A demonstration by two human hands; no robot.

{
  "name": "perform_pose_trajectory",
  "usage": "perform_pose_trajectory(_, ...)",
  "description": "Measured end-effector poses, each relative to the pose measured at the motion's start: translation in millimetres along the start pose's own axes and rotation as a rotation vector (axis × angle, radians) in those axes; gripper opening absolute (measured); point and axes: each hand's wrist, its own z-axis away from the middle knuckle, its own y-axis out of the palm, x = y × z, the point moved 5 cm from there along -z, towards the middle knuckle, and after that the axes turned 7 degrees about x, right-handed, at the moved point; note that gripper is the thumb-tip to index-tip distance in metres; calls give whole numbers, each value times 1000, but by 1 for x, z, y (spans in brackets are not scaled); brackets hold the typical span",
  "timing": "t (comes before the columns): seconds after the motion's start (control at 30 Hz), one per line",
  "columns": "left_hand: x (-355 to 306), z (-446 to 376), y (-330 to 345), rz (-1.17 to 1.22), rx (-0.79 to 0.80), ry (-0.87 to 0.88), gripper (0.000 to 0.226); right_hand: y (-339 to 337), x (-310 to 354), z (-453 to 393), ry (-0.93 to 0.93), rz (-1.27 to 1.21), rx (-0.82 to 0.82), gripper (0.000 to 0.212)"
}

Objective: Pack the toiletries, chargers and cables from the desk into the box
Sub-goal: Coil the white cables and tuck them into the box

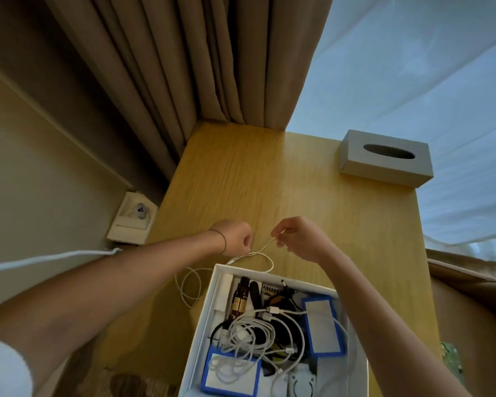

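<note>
A white cable (189, 285) lies in loops on the wooden desk (269, 181), just left of and beyond the white box (204, 313). My left hand (236, 237) pinches the cable near the box's far corner. My right hand (298, 239) pinches the same cable's end a little to the right, above the desk. The box holds a brown bottle (239, 300), a tangle of white cables (249, 336), black items and blue-edged pouches (322, 326).
A grey tissue box (384, 157) stands at the desk's far right. Brown curtains (184, 67) hang behind the desk. A wall socket (133, 222) sits left of the desk, with a white cord (49, 257) running from below it.
</note>
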Motion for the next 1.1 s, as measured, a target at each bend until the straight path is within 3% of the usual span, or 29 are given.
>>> perform_pose_trajectory(0.23, -7, -23, 14, -553, 74, 77, 32, 5, -9, -12, 23, -29, 38, 35)
perform_pose_trajectory(0.43, -13, -30, 20, -590, 10, 121, 16, 4, -14, -15, 17, -70, 6, 33)
perform_pose_trajectory(0.53, 2, -27, 23, -319, -35, 93, 2, 3, -17, -12, 5, -95, -15, 33)
perform_pose_trajectory(0.7, 19, -14, 9, 223, -93, -5, 12, -1, -9, -3, -41, -134, -36, 34)
perform_pose_trajectory(0.83, 19, 0, -10, 401, -102, -3, 20, -6, 7, -1, -136, -125, -106, 31)
perform_pose_trajectory(0.93, 19, 42, -37, 516, -227, 12, 28, -5, 43, 14, -263, -43, -181, 37)
perform_pose_trajectory(1.1, 6, 95, -64, 709, -353, 88, 29, 8, 77, 25, -327, 232, -241, 32)
